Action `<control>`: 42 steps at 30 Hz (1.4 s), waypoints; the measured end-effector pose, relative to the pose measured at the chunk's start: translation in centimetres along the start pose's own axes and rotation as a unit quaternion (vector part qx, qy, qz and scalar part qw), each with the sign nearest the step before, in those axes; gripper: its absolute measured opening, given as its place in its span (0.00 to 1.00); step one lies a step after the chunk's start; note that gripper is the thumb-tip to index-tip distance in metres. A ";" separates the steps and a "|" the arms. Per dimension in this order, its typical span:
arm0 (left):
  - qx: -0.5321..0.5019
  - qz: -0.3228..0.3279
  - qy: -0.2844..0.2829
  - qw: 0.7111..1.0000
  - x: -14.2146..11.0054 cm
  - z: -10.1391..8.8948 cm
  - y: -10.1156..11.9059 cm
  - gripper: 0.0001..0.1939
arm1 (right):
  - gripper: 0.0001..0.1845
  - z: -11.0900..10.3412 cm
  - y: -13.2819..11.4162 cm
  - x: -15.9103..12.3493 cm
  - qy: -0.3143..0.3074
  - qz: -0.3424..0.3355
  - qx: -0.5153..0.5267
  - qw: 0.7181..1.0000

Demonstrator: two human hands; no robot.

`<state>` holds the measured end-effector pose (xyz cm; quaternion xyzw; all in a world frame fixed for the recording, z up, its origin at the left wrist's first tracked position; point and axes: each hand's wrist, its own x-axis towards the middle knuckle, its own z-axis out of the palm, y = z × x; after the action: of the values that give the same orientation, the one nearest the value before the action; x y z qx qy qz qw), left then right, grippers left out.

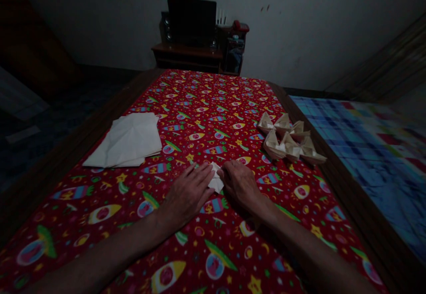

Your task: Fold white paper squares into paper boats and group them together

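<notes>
The hands point(188, 190) point(241, 183) and wrists point(161, 217) are bare, as are the long, slender forearms point(113, 247)

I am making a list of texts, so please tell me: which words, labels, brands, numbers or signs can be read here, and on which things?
No text can be read.
Folded paper, paper stack: none visible.
Red cloth: pictures, no readable words.
Monitor: too dark to tell.

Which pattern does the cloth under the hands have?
Red cloth with multicoloured rockets and stars, seen in the head view.
</notes>
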<state>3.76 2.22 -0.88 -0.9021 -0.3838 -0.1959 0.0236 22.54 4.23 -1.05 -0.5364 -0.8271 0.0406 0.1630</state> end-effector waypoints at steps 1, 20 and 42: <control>0.006 0.004 -0.001 1.000 -0.2 0.2 0.3 0.20 | 0.12 -0.1 -0.1 0.0 -0.001 0.001 -0.004 1.000; 0.055 -0.025 -0.070 0.996 -0.6 0.5 1.5 0.24 | 0.13 -0.5 2.1 0.7 0.077 0.062 0.097 0.990; 0.067 -0.022 -0.053 0.996 -2.2 -0.8 0.1 0.23 | 0.20 -1.9 1.3 -4.1 -0.017 -0.159 -0.002 0.987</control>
<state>2.18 0.54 -0.96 -0.8991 -0.4162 -0.1223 0.0590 25.80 0.91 -0.48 -0.3981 -0.9044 0.0214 0.1522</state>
